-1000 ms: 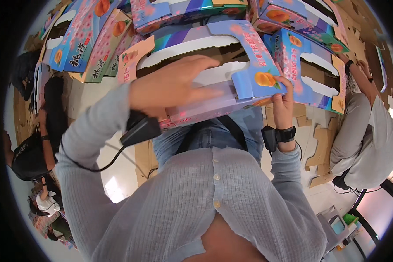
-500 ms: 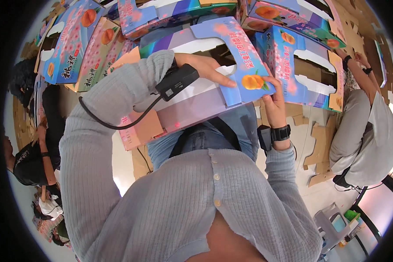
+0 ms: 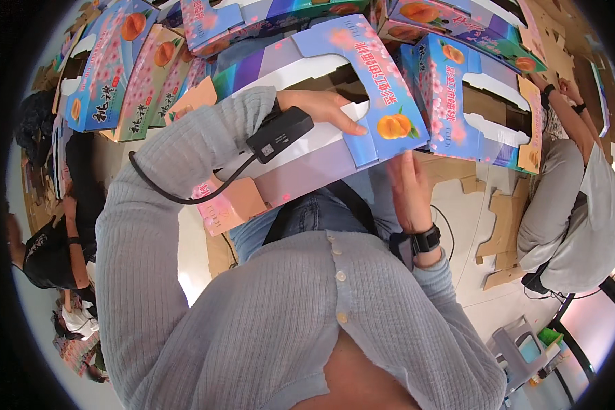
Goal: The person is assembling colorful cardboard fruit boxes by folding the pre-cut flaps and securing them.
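A printed cardboard fruit box in blue, pink and purple lies tilted across my lap, with a wide cut-out in its top. My left hand reaches over it and grips the cut-out's edge near the blue right end panel, thumb outside and the other fingers hidden within. At the box's left end, peach-coloured flaps stand out unfolded. My right hand is by the lower right corner, fingers stretched upward; the fingertips are at the box's lower edge, and whether they press on it I cannot tell.
Similar boxes stand close by: one at the right, one at the upper left, others along the far side. Flat cardboard scraps lie on the floor at right. A person in grey sits right, another in black left.
My right hand has let go of the box's right corner and dropped below it, fingers straightened. My left hand keeps its hold; the box has shifted slightly.
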Tool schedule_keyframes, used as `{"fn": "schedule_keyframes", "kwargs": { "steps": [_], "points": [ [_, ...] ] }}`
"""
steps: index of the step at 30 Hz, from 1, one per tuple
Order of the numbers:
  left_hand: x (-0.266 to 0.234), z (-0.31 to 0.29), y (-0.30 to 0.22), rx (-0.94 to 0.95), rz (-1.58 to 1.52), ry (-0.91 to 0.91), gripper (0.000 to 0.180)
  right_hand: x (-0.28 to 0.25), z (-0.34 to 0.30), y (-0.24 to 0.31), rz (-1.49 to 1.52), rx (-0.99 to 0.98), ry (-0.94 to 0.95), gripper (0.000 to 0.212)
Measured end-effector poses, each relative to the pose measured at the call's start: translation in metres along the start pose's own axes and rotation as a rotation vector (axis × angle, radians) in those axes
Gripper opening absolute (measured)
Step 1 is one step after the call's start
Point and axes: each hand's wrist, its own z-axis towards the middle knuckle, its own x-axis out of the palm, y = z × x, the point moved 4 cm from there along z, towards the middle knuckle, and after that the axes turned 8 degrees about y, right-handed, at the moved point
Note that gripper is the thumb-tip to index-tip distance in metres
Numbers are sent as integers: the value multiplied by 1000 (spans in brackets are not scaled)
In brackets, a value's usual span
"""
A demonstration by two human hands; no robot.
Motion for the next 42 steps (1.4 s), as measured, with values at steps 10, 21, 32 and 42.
{"fn": "schedule_keyframes", "kwargs": {
  "steps": [10,21,32,42],
  "points": [
    [4,7,11,52,-66,36,57,30,3,-25,176,94,165,68],
    [10,20,26,8,-161,86,55,24,12,-45,111,36,70,54],
    [25,-26,3,162,615,-411,64,19,-1,-30,121,110,112,49],
    [-40,-94,-18,146,1146,-956,74,22,-29,49,-912,335,699,65]
  ]
}}
